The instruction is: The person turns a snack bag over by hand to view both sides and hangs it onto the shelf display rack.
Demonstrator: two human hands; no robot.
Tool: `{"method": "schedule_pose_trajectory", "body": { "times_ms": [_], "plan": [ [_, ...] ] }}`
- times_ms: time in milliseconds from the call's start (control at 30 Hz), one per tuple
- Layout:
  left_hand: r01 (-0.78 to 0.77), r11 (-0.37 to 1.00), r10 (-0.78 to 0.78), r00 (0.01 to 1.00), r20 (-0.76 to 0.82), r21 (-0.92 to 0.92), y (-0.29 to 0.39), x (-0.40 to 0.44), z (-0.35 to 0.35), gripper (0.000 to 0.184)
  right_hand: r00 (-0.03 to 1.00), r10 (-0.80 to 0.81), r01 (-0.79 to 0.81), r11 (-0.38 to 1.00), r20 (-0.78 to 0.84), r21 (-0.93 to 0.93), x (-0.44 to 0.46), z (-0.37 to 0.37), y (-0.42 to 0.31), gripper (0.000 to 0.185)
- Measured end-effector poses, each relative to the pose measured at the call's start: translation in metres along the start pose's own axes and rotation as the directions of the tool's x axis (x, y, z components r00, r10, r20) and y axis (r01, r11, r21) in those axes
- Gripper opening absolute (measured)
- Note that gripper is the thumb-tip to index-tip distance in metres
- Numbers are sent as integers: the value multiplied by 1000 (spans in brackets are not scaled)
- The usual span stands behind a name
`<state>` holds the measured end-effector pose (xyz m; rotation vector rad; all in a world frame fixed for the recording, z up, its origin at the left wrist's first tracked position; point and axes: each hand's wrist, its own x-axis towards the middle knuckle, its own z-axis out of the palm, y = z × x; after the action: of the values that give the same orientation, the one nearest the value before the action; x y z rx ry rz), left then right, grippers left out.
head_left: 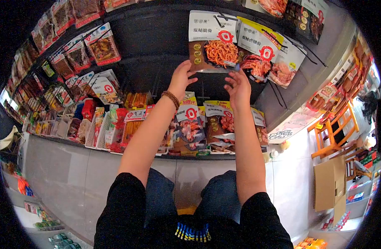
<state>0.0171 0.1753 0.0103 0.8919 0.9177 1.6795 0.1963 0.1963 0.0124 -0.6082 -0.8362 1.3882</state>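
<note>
Both arms reach up to a white and brown snack bag (215,43) hanging on a black hook of the dark display wall. My left hand (182,79) is at the bag's lower left corner, fingers apart, with nothing gripped. At the lower right corner is my right hand (239,88), its fingers partly spread and curled beside the bag's edge. Whether a fingertip touches the bag is hard to tell. Just right of it hangs a yellow-topped bag (259,50), overlapping another white bag (288,62).
Below the hands, a low shelf holds upright snack bags (190,124) and a white basket (95,130) of packets. More packets (102,43) hang at the left. At the right are a wooden chair (333,128), a cardboard box (329,182) and part of a person (360,118).
</note>
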Motion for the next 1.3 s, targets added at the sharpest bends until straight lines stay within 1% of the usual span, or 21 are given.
{"method": "schedule_pose_trajectory", "body": {
  "times_ms": [167, 233, 500, 567, 600, 633, 700, 767, 800, 833, 867, 900, 933, 967, 1000, 1033, 1100, 1133, 1167, 1233, 1300],
  "plan": [
    [80, 994, -75, 995, -73, 72, -11, 18, 3, 42, 995, 93, -94, 995, 40, 42, 11, -7, 11, 47],
    [84, 995, -80, 994, -69, 45, -18, 25, 3, 41, 986, 155, -157, 987, 62, 20, 15, -12, 17, 49],
    [92, 994, -95, 993, -67, -57, -44, 47, -2, 40, 981, 191, -192, 981, 37, 25, 25, -25, 34, 63],
    [54, 998, -54, 998, 10, -25, -41, 44, -4, 45, 978, 205, -205, 978, 28, 31, 26, -26, 37, 65],
    [78, 996, -74, 993, -90, 38, -42, 43, -2, 52, 979, 205, -205, 979, 5, 6, 26, -27, 38, 65],
    [89, 995, -85, 991, -100, 38, -42, 42, -2, 52, 979, 205, -206, 978, -17, -19, 27, -27, 39, 64],
    [105, 989, -90, 986, -140, 105, -42, 43, -5, 57, 976, 212, -214, 976, -44, -29, 26, -29, 40, 60],
    [127, 987, -109, 980, -166, 103, -42, 39, -9, 55, 977, 207, -208, 977, -42, -34, 29, -33, 40, 54],
    [88, 993, -78, 990, -121, 74, -41, 36, -10, 54, 979, 192, -193, 981, -66, 0, 30, -37, 42, 44],
    [50, 998, -47, 996, -77, 43, -38, 32, -11, 53, 977, 203, -203, 979, -70, -1, 30, -39, 42, 44],
    [50, 996, -41, 993, -114, 79, -30, 24, -8, 45, 979, 196, -198, 980, -61, -28, 28, -40, 39, 39],
    [59, 995, -49, 991, -121, 80, -25, 18, -7, 45, 981, 189, -192, 980, -53, -53, 27, -40, 36, 35],
    [26, 991, -14, 995, -98, 128, -20, 11, -8, 40, 978, 195, -200, 978, -70, -63, 26, -40, 34, 28],
    [-7, 985, 20, 997, -71, 174, -15, 5, -8, 36, 976, 203, -208, 976, -77, -63, 24, -42, 32, 28],
    [-49, 982, 62, 996, -64, 181, -11, -5, -8, 24, 978, 204, -207, 974, -40, -90, 21, -45, 28, 27],
    [-42, 983, 55, 996, -67, 181, -8, -12, -12, 24, 979, 205, -204, 972, -1, -118, 18, -45, 24, 26],
    [-30, 968, -2, 992, 127, 248, 2, -26, -18, 19, 977, 212, -212, 971, -19, -111, 13, -43, 15, 23],
    [35, 974, -57, 994, 91, 224, 12, -42, -10, 17, 979, 203, -203, 969, -20, -139, 10, -44, 11, 22],
    [38, 974, -60, 994, 91, 223, 12, -51, -14, 17, 981, 193, -194, 967, -21, -167, 7, -44, 7, 21],
    [80, 957, -139, 970, 198, 280, 13, -66, -28, 17, 980, 193, -200, 965, -58, -168, 3, -46, 3, 18],
    [66, 947, -126, 977, 173, 316, 14, -84, -39, 19, 976, 220, -217, 958, -9, -188, 1, -52, 1, 16]
  ]
}}
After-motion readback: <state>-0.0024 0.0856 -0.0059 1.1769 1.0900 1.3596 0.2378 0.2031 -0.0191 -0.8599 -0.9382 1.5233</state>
